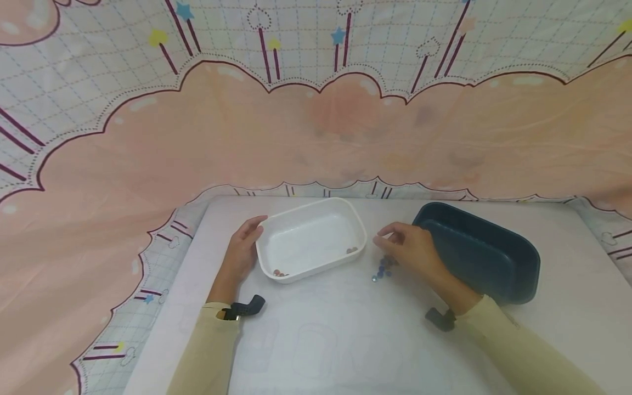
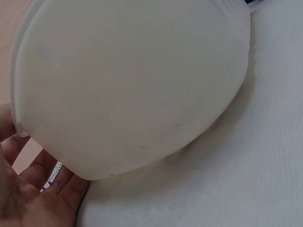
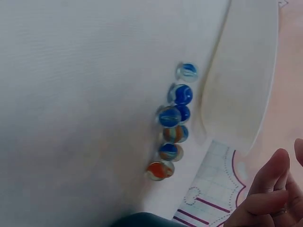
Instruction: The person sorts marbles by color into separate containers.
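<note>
A white tray sits on the table with several brownish marbles in its near left corner and a few near its right end. My left hand grips the tray's left end, thumb at the rim; in the left wrist view its fingers lie against the tray's wall. My right hand hovers just right of the tray, fingers bent and fingertips close together; whether they hold something is hidden. Below it, several glass marbles, blue, clear and orange, lie in a loose row beside the tray.
A dark blue tray stands to the right, partly behind my right hand and forearm. A white cloth covers the table. A patterned pink curtain hangs behind the table's far edge.
</note>
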`<state>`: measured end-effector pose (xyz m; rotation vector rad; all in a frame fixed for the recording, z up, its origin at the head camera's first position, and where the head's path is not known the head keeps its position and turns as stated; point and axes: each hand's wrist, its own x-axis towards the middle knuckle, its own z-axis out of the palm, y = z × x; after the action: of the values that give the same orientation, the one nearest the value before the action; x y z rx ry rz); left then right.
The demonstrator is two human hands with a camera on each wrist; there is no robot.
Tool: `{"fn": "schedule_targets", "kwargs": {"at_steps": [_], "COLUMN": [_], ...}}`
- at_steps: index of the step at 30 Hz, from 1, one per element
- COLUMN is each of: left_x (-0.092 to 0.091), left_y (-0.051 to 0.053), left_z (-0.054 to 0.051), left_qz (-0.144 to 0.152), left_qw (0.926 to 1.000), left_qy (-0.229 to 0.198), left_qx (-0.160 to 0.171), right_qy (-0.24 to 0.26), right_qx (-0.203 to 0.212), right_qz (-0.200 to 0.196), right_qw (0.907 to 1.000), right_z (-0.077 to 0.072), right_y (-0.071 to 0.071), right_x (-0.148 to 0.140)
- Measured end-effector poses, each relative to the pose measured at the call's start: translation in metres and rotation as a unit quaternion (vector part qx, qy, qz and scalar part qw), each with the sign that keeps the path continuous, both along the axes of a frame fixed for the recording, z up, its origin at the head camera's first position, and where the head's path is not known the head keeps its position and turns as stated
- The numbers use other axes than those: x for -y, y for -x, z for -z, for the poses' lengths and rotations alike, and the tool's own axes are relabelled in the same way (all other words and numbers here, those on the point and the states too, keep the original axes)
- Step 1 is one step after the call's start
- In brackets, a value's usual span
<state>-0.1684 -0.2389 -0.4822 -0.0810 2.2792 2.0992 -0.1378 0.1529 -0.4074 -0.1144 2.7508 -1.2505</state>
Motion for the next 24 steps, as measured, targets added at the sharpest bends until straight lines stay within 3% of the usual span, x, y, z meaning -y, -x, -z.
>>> {"fn": "schedule_targets", "kwargs": {"at_steps": [7,24], "left_x": [0.001,0.001], "left_y": [0.001,0.001], "left_z": [0.001,0.002], "left_qz": [-0.001,0.002], "left_qw": [1.0000,1.0000], "left_qy": [0.001,-0.005], "left_qx": [0.004,0.000], "right_qy": [-0.022,-0.031], "right_qx": [-0.008,0.027], "right_qz": [-0.011,-0.014], "right_qw": [0.9997,0.9990], "right_z": [0.008,0.023], "right_y": [-0.006,-0.024], "right_x": [-0.006,-0.012]}}
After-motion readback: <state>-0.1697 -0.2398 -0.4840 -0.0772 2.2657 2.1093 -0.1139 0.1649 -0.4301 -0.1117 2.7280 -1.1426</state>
